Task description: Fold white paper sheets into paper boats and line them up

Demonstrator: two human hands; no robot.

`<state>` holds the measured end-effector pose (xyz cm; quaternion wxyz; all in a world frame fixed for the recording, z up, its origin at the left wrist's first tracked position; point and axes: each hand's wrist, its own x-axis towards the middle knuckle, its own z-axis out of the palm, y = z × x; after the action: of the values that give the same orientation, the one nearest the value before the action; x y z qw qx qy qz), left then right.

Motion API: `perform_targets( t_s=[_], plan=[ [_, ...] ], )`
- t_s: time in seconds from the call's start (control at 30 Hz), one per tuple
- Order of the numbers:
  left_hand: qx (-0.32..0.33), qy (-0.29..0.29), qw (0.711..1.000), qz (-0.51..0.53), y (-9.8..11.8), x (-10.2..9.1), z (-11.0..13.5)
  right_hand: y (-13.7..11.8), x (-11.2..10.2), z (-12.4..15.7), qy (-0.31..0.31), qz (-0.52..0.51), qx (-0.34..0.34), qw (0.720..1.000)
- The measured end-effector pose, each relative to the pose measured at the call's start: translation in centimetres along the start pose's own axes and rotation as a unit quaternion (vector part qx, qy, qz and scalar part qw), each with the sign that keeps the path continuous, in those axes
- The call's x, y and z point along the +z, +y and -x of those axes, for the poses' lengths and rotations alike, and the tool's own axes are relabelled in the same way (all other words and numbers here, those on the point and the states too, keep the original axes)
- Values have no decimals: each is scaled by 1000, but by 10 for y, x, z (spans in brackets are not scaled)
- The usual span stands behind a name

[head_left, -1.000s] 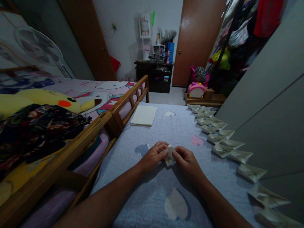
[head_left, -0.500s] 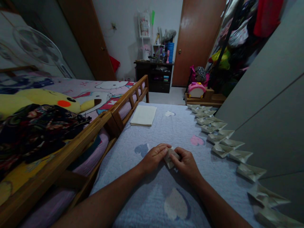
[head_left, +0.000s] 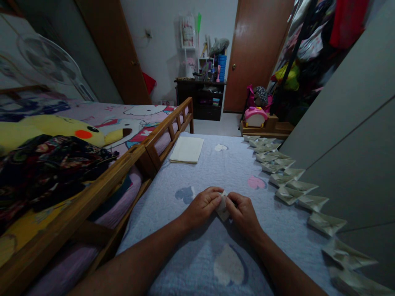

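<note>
Between my two hands is a small piece of folded paper (head_left: 223,210), pale and partly covered by my fingers. My left hand (head_left: 204,205) grips its left side, thumb on top. From the right, my right hand (head_left: 243,209) pinches it with thumb and curled fingers. Both hands are low over the light blue bedspread (head_left: 173,230). Along the right edge of the bed runs a row of several folded paper boats (head_left: 288,195). A stack of pale paper sheets (head_left: 187,149) lies flat beyond my left hand.
A wooden bed rail (head_left: 148,148) runs along the left side, with a yellow plush toy (head_left: 61,127) and dark patterned cloth (head_left: 52,168) on the neighbouring bed. A grey cabinet wall (head_left: 345,135) borders the right. A dark dresser (head_left: 199,98) stands at the back.
My thumbs have moved closer together on the folded paper, which now looks narrower between them. The boats and the stack of sheets have stayed in place.
</note>
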<state>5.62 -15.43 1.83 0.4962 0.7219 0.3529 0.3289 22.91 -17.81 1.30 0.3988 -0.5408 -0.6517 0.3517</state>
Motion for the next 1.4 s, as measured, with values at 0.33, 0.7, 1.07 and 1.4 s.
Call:
perform_targets(
  t_s=[0.33, 0.7, 1.07, 1.4],
  plan=[
    [-33, 43, 998, 43, -5, -1, -3, -4, -5, 1, 2, -51, -27, 998],
    [-7, 90, 994, 69, -8, -4, -6, 4, -3, -2, 24, -68, -43, 996],
    [29, 105, 992, -61, 4, -3, 2, 5, 0, 0, 21, -104, -16, 994],
    [86, 115, 981, -134, 4, -1, 8, 2, -12, 1, -42, -214, 6, 976]
  ],
)
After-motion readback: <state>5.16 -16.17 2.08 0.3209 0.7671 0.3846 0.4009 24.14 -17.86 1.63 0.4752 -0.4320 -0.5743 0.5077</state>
